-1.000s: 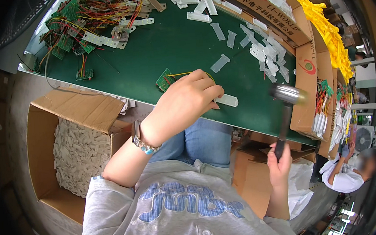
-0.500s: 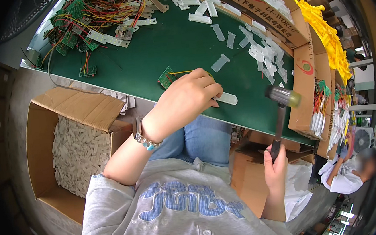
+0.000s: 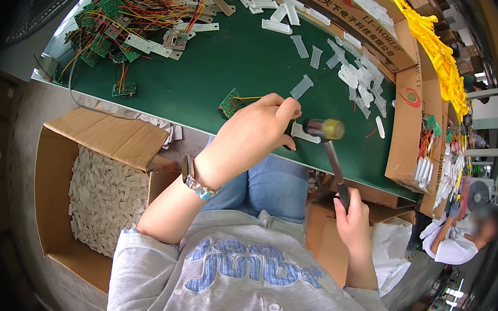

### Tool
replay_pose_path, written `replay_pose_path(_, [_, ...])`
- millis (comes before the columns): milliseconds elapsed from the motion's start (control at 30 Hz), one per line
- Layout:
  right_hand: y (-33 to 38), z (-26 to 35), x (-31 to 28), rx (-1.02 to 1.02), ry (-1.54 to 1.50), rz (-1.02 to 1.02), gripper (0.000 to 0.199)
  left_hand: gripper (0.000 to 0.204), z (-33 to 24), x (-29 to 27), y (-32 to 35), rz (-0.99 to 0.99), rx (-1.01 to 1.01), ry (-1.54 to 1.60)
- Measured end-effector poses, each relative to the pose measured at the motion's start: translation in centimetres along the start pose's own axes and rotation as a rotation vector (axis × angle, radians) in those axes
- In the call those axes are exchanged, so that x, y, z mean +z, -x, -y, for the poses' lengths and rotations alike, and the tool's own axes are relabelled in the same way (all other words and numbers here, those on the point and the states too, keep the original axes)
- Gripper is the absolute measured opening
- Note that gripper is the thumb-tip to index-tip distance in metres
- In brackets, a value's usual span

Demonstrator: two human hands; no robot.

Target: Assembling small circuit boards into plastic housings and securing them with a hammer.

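Observation:
My left hand [image 3: 258, 125] is closed at the table's near edge, its thumb and fingers at one end of a white plastic strip [image 3: 304, 133]. What lies under the fingers is hidden. A small green circuit board [image 3: 231, 103] rests left of that hand, and a yellow wire runs from it under the fingers. My right hand [image 3: 352, 217] grips the black handle of a mallet [image 3: 334, 169]. The mallet's head [image 3: 325, 129], dark with a yellowish face, is over the strip's right end; whether they touch I cannot tell.
Wired circuit boards [image 3: 113, 25] heap at the far left of the green table [image 3: 194, 71]. Translucent plastic pieces [image 3: 364, 80] lie at the right beside cardboard boxes [image 3: 403, 118]. An open carton [image 3: 57, 202] of white pieces stands lower left. Another person [image 3: 454, 235] is at far right.
The mallet has swung left and its head is now over the strip. My right hand has shifted slightly left. My left hand stays at the strip, and the view has moved a little.

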State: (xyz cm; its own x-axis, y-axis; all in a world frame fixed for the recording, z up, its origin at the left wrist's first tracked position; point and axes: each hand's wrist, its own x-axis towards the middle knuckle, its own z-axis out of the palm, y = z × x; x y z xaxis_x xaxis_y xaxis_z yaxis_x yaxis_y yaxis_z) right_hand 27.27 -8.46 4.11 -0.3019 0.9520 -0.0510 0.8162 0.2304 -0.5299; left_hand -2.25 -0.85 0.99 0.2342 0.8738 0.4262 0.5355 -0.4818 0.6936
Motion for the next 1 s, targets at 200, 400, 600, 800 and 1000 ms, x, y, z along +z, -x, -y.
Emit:
replay_pose_path(200, [-0.3, -1.2, -0.1, 0.068, -0.195, -0.274, 0.024, 0.048, 0.2, 0.3, -0.1, -0.001, 0.013, 0.015])
replay_pose_path(400, [-3.4, -2.3, -2.6, 0.121, -0.134, -0.16, 0.024, 0.043, 0.0, 0.1, -0.2, 0.01, 0.008, 0.018])
replay_pose_path(600, [-6.9, -1.3, -3.2, -0.166, 0.349, -0.244, 0.031, 0.042, -0.4, 0.1, -0.4, 0.01, 0.034, -0.007])
replay_pose_path(800, [-10.5, 3.1, 2.0, -0.61, 0.168, -0.257, 0.035, 0.044, -0.4, 0.0, -0.4, 0.001, 0.048, -0.014])
replay_pose_path(1000, [-12.8, 5.2, 1.3, -0.775, 0.163, -0.414, 0.03, 0.066, -0.9, 0.1, -0.5, -0.178, 0.187, -0.228])
